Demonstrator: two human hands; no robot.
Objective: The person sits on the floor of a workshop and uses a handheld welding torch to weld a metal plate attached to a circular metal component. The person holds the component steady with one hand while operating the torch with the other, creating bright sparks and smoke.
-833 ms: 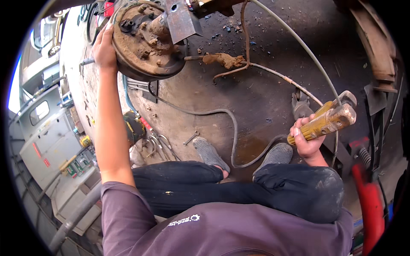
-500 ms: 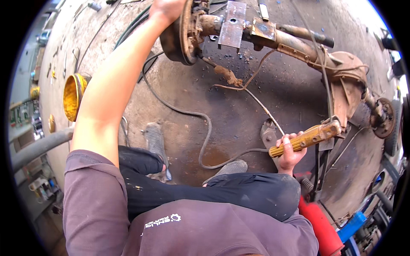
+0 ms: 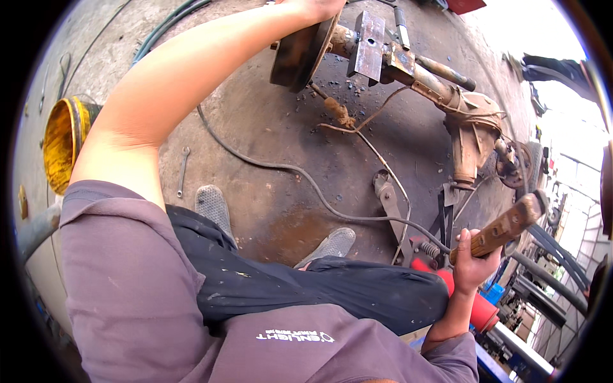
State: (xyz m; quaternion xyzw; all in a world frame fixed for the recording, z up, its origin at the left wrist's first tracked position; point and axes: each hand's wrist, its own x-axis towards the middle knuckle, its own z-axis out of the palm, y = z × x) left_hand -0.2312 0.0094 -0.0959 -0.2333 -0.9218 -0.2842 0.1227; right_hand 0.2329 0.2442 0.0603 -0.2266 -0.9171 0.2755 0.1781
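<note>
My right hand is wrapped round a welding electrode holder, a scuffed yellow-brown grip with a dark cable running from its lower end. The holder tilts up to the right, past my knee. At the top edge of the picture my left hand is at the rim of a rusty brake drum; its fingers are mostly out of sight. The drum sits on the end of a rusty vehicle axle. A flat steel bracket stands on the axle tube beside the drum.
A yellow bucket stands at the left, and a wrench lies near my shoe. A floor jack with a red body is by my right knee. Another person's dark-clothed leg shows at the far right.
My right hand has drawn the electrode holder to the right and nearer to me, away from the axle. The view has shifted and turned. My left hand is still at the drum.
</note>
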